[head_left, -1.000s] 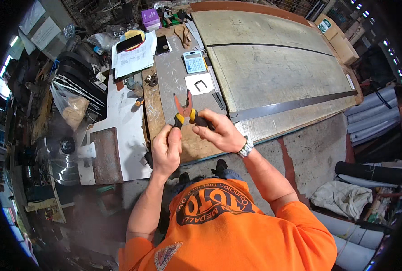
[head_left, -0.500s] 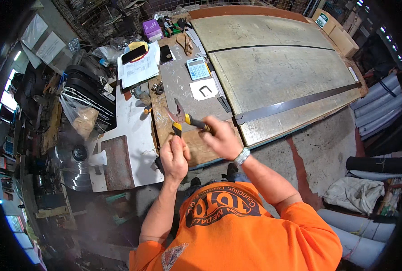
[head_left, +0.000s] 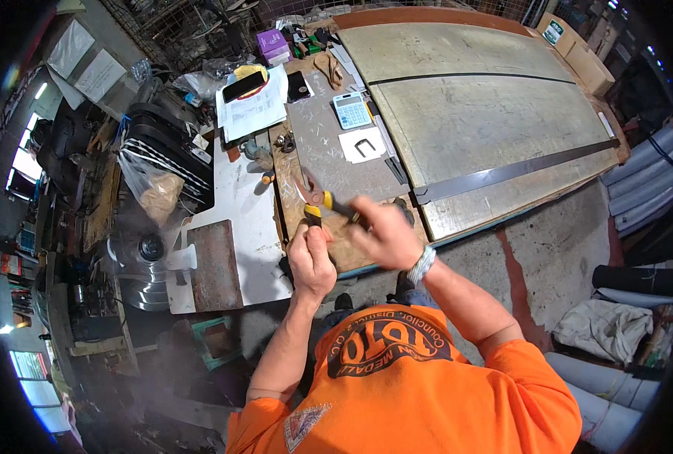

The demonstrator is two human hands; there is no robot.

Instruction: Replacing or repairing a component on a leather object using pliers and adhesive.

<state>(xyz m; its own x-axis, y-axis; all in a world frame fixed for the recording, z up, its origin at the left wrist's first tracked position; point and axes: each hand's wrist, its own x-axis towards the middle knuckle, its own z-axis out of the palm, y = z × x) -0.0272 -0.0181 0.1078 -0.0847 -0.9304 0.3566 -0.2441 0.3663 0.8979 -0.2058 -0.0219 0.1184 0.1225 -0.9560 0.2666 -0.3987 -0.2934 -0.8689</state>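
Red-headed pliers with yellow and black handles [head_left: 315, 198] stand over the worktable's bare wood, jaws apart and somewhat blurred. My left hand [head_left: 310, 259] is closed round the lower handle. My right hand [head_left: 385, 234], slightly smeared by motion, grips the other handle from the right. Beyond the pliers lies a grey board with chalk-like marks [head_left: 323, 151], bearing a white card [head_left: 359, 157] with a black U-shaped piece on it. A pale blue calculator [head_left: 351, 110] lies farther back.
A large sloping metal plate [head_left: 472, 121] with a dark steel strip [head_left: 518, 168] fills the right. Papers [head_left: 247, 113], phones and a purple box [head_left: 273, 47] lie at the back. A bagged item [head_left: 155, 197] hangs at left; rolled sheets [head_left: 646, 208] stand at right.
Both hands keep hold of the pliers. The view has shifted, so table and hands sit farther right in the picture; my right hand now blurs with movement and the pliers' angle has changed.
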